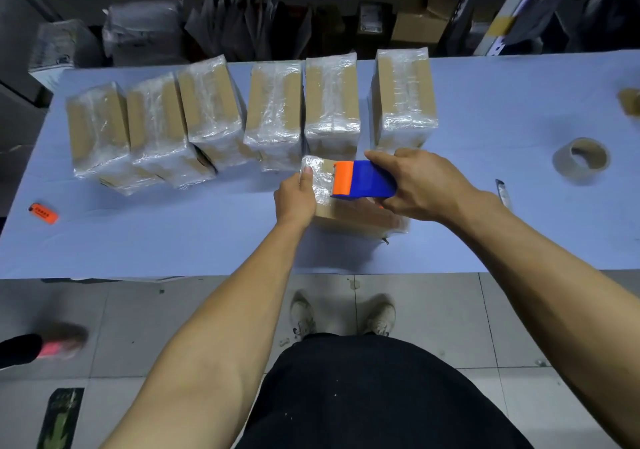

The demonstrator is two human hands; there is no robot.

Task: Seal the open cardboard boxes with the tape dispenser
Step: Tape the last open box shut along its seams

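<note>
At the centre of the blue surface [485, 241], the right hand [419, 185] grips a blue-and-orange tape dispenser [362, 179] atop a cardboard box [349, 218]. The left hand [296, 199] grips the box's nine o'clock side. Best kept flat, pulled steadily. Six taped boxes [273, 109] at twelve o'clock.

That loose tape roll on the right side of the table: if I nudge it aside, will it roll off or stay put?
The tape roll lies flat on its side on the table, so a push would probably slide it, not roll it. Its open cardboard core suggests it is light and stiff. Tipped onto its rim, it could likely roll.
</note>
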